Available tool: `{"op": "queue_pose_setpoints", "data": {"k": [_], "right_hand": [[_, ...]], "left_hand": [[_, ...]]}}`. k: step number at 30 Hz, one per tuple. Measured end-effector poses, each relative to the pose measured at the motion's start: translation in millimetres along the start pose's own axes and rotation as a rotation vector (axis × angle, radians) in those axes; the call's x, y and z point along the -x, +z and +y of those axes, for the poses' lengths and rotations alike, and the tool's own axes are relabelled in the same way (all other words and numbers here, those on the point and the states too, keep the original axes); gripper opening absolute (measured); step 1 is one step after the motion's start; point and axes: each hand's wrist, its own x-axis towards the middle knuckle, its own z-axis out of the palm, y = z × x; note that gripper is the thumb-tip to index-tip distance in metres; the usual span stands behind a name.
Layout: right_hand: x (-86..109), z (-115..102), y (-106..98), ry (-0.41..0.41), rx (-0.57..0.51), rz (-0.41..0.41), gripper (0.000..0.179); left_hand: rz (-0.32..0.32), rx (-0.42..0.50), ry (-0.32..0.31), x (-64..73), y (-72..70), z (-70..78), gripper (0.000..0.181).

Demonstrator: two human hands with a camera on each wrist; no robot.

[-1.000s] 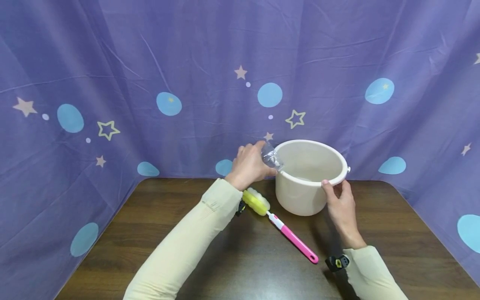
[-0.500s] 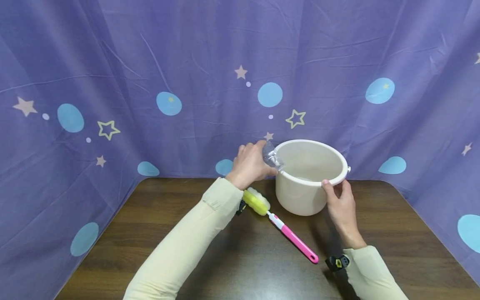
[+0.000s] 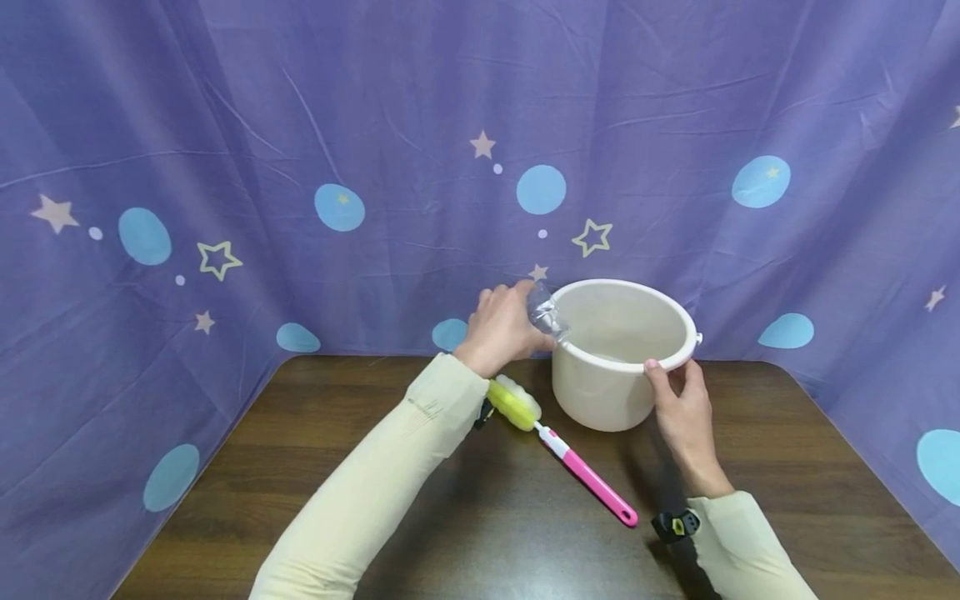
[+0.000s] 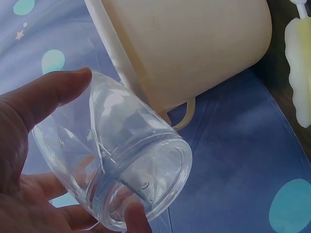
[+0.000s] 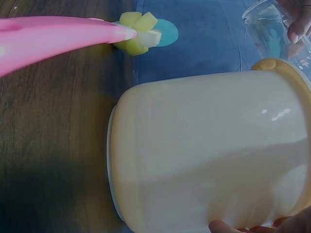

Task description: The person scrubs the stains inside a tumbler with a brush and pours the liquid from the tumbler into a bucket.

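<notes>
My left hand (image 3: pixel 498 329) grips a clear cup (image 3: pixel 546 313) beside the left rim of a cream-white bucket (image 3: pixel 596 387). The cup is tilted; in the left wrist view its thick round base (image 4: pixel 155 179) faces the camera, with the thumb on one side and fingers around the other. At the bucket's front right, my right hand (image 3: pixel 682 417) holds the rim, its thumb on the edge and fingers against the outer wall. The bucket stands upright on the table. Part of its inner floor is hidden by the front wall.
A sponge brush (image 3: pixel 585 479) with a pink handle and yellow-white head lies on the brown wooden table (image 3: pixel 465 533), in front of the bucket and between the forearms. Right behind the table hangs a purple patterned curtain (image 3: pixel 420 108).
</notes>
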Motion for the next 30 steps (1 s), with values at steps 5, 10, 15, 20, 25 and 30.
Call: {"op": "queue_pose_setpoints", "data": {"k": [5, 10, 15, 20, 25, 30], "right_hand": [[-0.2, -0.6, 0.0, -0.011, -0.005, -0.001, 0.063], [-0.2, 0.0, 0.0, -0.013, -0.002, 0.002, 0.062], [-0.1, 1.2, -0.3, -0.006, 0.011, 0.003, 0.063], [0.2, 2.2, -0.5, -0.006, 0.006, 0.007, 0.063], [-0.7, 3.0, -1.0, -0.009, -0.008, 0.002, 0.063], [-0.4, 1.2, -0.8, -0.002, -0.003, 0.0, 0.063]], "left_hand": [[-0.002, -0.007, -0.003, -0.4, -1.8, 0.5, 0.097], [-0.007, -0.006, -0.007, -0.5, -1.8, 1.0, 0.097], [-0.012, -0.008, -0.009, -0.7, -1.0, 1.4, 0.097], [-0.024, -0.017, -0.017, -2.0, -1.6, 2.2, 0.097], [-0.03, -0.022, -0.021, -2.5, -2.1, 3.0, 0.098], [-0.022, -0.019, -0.017, -2.4, -2.0, 3.1, 0.098]]}}
